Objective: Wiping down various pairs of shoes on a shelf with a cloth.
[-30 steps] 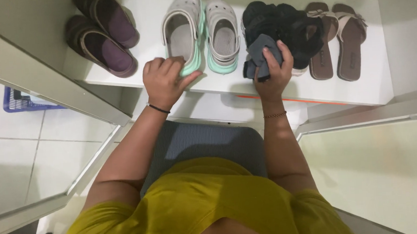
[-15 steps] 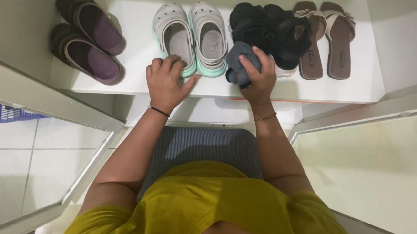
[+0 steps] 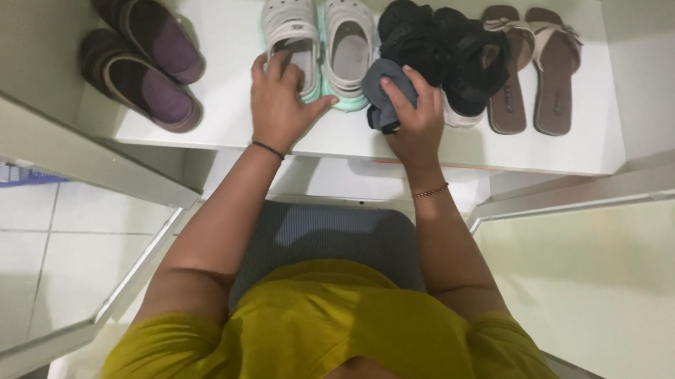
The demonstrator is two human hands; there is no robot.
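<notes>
Leftmost, a pair of dark purple slip-on shoes (image 3: 143,64) sat angled at the far end of the white shelf (image 3: 222,118), well apart from either hand, with bare shelf between them and the next pair. Beside that gap the left hand (image 3: 282,102) lay unclenched, fingers spread and flat on the heel of the nearer white-and-mint clog (image 3: 291,34), thumb stretched toward its twin (image 3: 349,46); it pressed rather than grasped. Just to the right, the right hand (image 3: 414,117) was clenched around a bunched grey-blue cloth (image 3: 384,91), the cloth sticking out above the fingers and touching the second clog's heel near the shelf's front edge. Behind the cloth a heap of black fabric (image 3: 446,47) covered a pale shoe. Farther right lay brown flat sandals (image 3: 531,69), close to the cabinet's side wall, leaving little room there. Below the shelf, tiled floor showed at the left.
</notes>
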